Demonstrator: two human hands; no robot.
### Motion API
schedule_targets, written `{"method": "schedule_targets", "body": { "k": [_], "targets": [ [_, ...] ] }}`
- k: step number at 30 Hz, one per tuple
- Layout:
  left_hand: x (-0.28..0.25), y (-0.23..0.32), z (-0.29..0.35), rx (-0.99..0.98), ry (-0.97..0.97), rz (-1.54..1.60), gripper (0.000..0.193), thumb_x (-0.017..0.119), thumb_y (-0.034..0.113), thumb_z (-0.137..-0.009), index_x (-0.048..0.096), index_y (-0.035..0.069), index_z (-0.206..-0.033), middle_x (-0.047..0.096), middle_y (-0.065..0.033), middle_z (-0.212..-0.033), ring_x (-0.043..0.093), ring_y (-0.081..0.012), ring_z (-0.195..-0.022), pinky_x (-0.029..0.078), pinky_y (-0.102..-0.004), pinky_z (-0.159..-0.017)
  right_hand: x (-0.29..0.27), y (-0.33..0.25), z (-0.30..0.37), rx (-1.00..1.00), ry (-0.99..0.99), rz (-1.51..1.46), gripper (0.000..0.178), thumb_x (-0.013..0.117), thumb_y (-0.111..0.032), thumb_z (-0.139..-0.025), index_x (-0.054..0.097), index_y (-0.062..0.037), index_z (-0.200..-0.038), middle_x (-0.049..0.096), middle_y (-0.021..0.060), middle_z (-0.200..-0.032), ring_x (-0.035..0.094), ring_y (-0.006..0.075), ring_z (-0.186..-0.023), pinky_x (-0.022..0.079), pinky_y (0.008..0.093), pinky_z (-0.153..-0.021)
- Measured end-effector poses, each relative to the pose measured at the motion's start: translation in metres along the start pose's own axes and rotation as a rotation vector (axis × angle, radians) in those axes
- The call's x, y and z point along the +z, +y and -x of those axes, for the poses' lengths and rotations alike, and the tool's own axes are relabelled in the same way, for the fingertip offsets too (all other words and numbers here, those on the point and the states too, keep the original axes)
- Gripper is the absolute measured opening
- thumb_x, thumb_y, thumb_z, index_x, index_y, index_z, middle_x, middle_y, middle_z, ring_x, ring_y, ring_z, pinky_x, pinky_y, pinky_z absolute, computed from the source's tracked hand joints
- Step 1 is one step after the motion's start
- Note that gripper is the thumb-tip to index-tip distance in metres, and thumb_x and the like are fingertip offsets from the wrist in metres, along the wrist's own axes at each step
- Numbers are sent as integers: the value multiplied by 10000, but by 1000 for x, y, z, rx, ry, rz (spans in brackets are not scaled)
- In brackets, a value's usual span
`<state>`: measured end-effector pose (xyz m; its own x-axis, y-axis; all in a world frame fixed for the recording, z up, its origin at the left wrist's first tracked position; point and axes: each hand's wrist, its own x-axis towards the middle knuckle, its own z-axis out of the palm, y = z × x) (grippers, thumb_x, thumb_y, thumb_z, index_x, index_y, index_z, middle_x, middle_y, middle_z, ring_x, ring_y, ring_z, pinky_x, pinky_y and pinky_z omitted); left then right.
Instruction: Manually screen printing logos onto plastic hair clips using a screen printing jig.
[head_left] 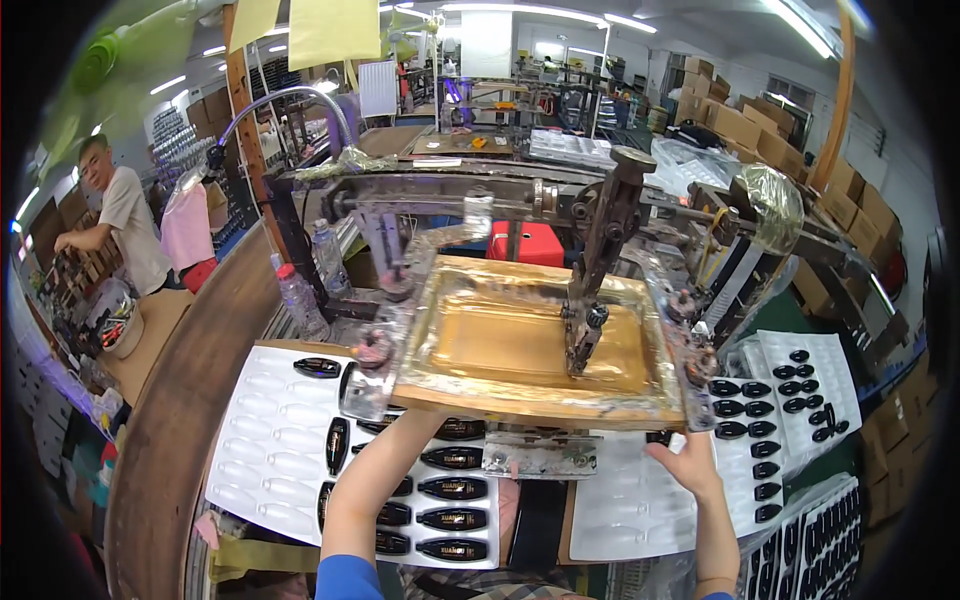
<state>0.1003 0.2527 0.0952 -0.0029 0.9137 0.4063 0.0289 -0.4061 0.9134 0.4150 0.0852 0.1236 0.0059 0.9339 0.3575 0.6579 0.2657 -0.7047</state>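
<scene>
A wood-edged printing screen (540, 405) with an amber mesh is clamped in a screen-printing machine (615, 215) before me. My left forearm (385, 480) reaches beneath its near left corner, where the hand is hidden. At its near right corner is my right hand (688, 465), thumb stretched leftward and the fingers mostly covered. A small dark piece (658, 437) shows just above that thumb; I cannot tell whether it is held. Under my left arm, a white moulded tray (270, 430) carries several glossy black bottle-shaped pieces (452, 489) with gold print. Another white tray (625, 515) lies below my right hand.
More black pieces (765, 448) lie in rows at the right, with further filled trays (805, 540) beyond. Bottles (300, 300) stand left of the machine, beside a curved brown bench (165, 450). A person (130, 220) works at far left. Stacked cartons (745, 125) stand at the back right.
</scene>
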Motion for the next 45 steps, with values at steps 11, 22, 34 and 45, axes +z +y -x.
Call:
{"method": "schedule_targets", "body": {
  "k": [11, 22, 34, 45],
  "targets": [
    [-63, 40, -25, -97, -160, 148, 194, 571, 124, -833, 602, 5, -983, 609, -14, -851, 534, -59, -741, 431, -197, -674, 83, -54, -58, -140, -394, 54, 467, 664, -343, -747, 541, -59, -1098, 564, 112, -1085, 520, 244, -1007, 397, 318, -873],
    [-317, -62, 45, -388, 407, -300, 283, 606, 270, -810, 603, -12, -789, 567, -36, -634, 542, -91, -546, 471, -217, -514, 42, -62, -31, 262, -270, 77, 456, 596, -161, -738, 470, 24, -1135, 539, 203, -1091, 493, 321, -1039, 345, 361, -923],
    [-346, -119, 59, -651, 534, -820, 476, 636, 413, -716, 586, -19, -522, 584, -145, -547, 592, -270, -532, 467, -381, -559, -56, 161, 24, 655, 88, 904, 564, 492, -388, -832, 360, 13, -1206, 340, 255, -1256, 486, 411, -988, 420, 433, -807],
    [-221, -49, 33, 165, 285, -895, 150, 552, 150, -799, 503, 22, -862, 573, -106, -669, 558, -287, -595, 437, -394, -567, -86, 226, 51, 324, 296, 740, 406, 446, -293, -862, 437, 37, -1100, 490, 232, -1092, 506, 404, -927, 425, 437, -758]
  ]
}}
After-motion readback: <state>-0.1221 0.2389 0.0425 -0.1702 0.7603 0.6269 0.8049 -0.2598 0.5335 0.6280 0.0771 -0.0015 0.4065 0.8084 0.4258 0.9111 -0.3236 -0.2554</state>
